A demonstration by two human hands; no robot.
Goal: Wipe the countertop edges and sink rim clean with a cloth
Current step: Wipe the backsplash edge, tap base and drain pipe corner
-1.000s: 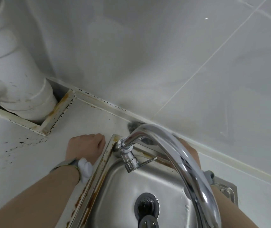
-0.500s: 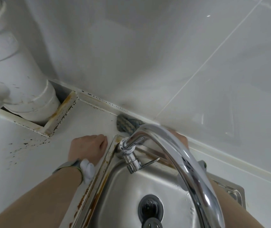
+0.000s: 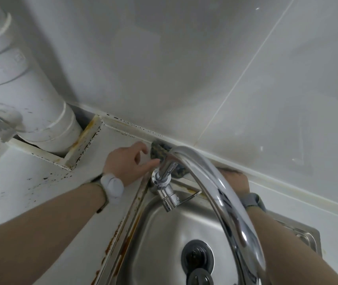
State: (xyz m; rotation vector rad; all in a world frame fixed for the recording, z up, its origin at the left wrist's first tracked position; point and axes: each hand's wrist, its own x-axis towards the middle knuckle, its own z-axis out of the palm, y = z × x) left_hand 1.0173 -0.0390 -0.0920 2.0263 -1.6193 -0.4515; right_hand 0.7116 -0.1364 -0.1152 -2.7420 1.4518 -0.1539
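Note:
A dark patterned cloth (image 3: 157, 152) lies bunched on the back strip of the white countertop (image 3: 40, 182), behind the faucet base and against the wall seam. My left hand (image 3: 128, 163) reaches over the sink's rear left corner, fingers spread, thumb tip touching the cloth's left end. My right hand (image 3: 235, 181) sits behind the faucet on the same strip, and the spout hides its fingers. The steel sink's rim (image 3: 134, 214) shows rust streaks along its left side.
A chrome faucet (image 3: 215, 182) arches over the sink and blocks much of the back rim. A drain strainer (image 3: 197, 257) sits in the basin. A thick white pipe (image 3: 30, 99) passes through a stained cutout at the left. Tiled wall rises right behind the counter.
The cloth has slid left behind the faucet with my right hand. My left hand has lifted from a fist beside the sink and reached forward to the cloth's end.

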